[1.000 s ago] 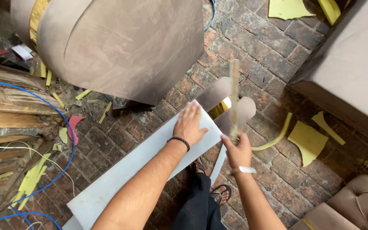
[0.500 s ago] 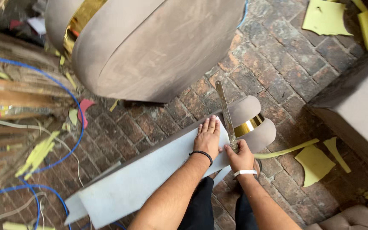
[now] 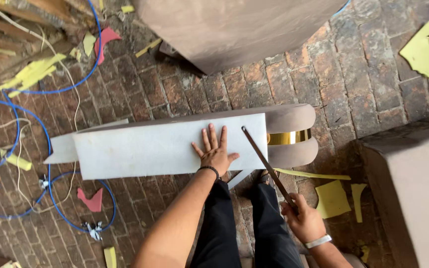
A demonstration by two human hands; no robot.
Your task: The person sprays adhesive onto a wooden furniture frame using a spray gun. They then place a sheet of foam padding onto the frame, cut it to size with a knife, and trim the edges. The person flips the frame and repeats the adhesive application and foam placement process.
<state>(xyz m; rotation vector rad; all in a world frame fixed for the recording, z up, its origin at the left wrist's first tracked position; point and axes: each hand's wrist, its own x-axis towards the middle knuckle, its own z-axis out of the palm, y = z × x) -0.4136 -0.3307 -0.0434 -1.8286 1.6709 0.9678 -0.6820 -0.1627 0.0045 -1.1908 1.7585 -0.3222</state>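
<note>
In the head view, the left hand (image 3: pixel 214 150) lies flat and open, with the fingers spread, on a pale grey sheet (image 3: pixel 165 146) that rests across a taupe upholstered piece with a gold band (image 3: pixel 290 136). The sheet lies near the middle of the view, over the brick floor (image 3: pixel 140 94), and it covers most of the upholstered piece except its rounded right end. The right hand (image 3: pixel 301 218) is closed around the lower end of a long thin blade (image 3: pixel 266 166). The blade goes up diagonally, and its tip is at the right edge of the sheet. Blue cable (image 3: pixel 50 89) and yellow foam scraps (image 3: pixel 332 198) lie around on the floor.
</note>
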